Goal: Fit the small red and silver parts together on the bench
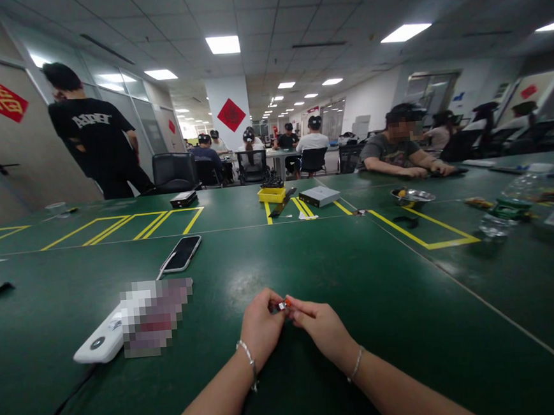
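My left hand (263, 320) and my right hand (322, 328) meet just above the green table (394, 352), fingertips almost touching. Between them is a small orange and silver-white piece (283, 305), too small for me to tell its kind. The left thumb and fingers pinch its pale metallic side. At its orange end, the right thumb and forefinger close on it. The fingers cover much of the piece. A bracelet circles each wrist.
To the left lie a white power strip-like device (98, 343) with a cable and a phone (181, 253). Farther back are a yellow bin (271, 196), a grey box (319, 196), a metal bowl (413, 197) and a plastic bottle (496, 222). A person (392, 147) sits across at the right.
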`<state>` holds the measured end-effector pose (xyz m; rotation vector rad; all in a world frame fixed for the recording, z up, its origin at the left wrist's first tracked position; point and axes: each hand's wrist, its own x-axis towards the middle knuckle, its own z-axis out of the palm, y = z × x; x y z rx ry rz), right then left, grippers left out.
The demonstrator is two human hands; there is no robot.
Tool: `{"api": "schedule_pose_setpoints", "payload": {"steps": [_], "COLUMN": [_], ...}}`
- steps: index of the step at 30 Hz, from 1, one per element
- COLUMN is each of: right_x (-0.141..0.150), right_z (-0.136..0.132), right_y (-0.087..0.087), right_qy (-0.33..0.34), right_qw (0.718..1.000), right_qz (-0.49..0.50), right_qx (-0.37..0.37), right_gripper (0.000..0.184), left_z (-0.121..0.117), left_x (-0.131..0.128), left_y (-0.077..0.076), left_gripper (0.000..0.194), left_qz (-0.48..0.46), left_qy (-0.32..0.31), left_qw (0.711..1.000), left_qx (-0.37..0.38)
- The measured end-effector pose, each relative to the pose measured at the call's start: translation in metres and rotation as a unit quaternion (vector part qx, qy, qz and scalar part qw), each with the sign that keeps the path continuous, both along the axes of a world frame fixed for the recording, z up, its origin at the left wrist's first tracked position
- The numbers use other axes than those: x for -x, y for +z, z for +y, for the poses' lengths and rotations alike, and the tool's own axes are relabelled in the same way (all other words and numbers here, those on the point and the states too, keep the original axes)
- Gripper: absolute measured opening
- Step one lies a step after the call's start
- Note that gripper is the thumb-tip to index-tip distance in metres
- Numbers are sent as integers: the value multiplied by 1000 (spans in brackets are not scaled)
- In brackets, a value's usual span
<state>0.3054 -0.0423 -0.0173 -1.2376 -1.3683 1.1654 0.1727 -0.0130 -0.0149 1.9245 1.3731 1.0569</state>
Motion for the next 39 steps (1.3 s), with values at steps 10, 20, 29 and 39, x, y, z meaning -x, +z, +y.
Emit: {"api": "schedule_pose_setpoints", "payload": {"steps": [10, 20, 29, 39], "right_x": [4, -29, -209, -320], "right_z": [-7, 20, 19, -26], "right_y": [8, 5, 24, -8], "right_qy": [-25, -110, -415, -513], "right_qw": [999, 992, 819, 712], "right_qz": [-38, -64, -390, -430], "right_qx": [-24, -4, 72, 210], "right_gripper": [36, 24, 34, 40], "left_z": [-3, -7, 7, -2], "left_x": [0, 5, 30, 14], "left_y": [1, 14, 18, 12], "left_gripper": [5, 21, 19, 33], "left_qz": [60, 180, 302, 364], "left_qy": [4, -130, -198, -59], "left_qw": [998, 972, 927, 920], "left_qx": [-22, -71, -101, -134]}}
